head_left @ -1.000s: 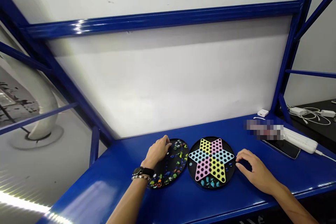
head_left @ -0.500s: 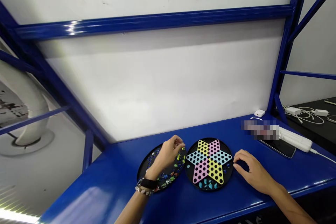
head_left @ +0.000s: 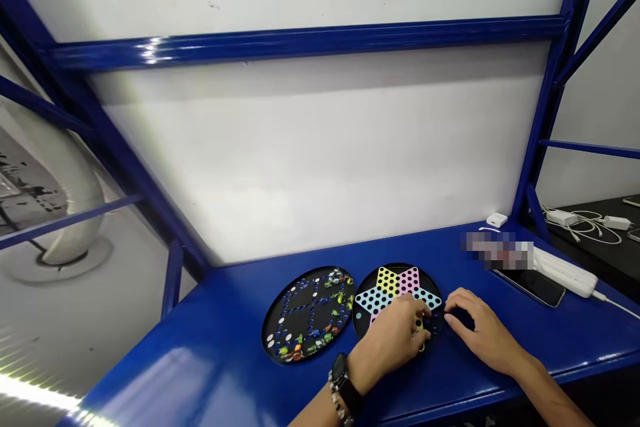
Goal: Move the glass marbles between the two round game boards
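Note:
A round black Chinese checkers board (head_left: 364, 280) with a yellow, pink and light-blue star lies on the table. My left hand (head_left: 393, 333), wearing a dark watch and a beaded bracelet, is over its lower right part. Its fingers are curled toward the thumb; whatever may be between them is too small to make out. Under this hand, part of the star and the board's lower rim are hidden. My right hand (head_left: 477, 330) rests at the board's right edge, thumb and index finger closed at the rim. A few blue marbles (head_left: 435, 330) show between the hands.
Left of the star board lies a second round black board (head_left: 295, 307), with several coloured marbles (head_left: 345, 297) along its right and lower sides. A phone (head_left: 533, 285), a white power strip (head_left: 565, 271) and a white adapter (head_left: 497, 219) lie at right. Blue frame posts (head_left: 543, 100) bound the table.
My left hand has moved right, from above the left board to the star board, uncovering the left board's marbles. My right hand stays at the rim. The view has shifted slightly.

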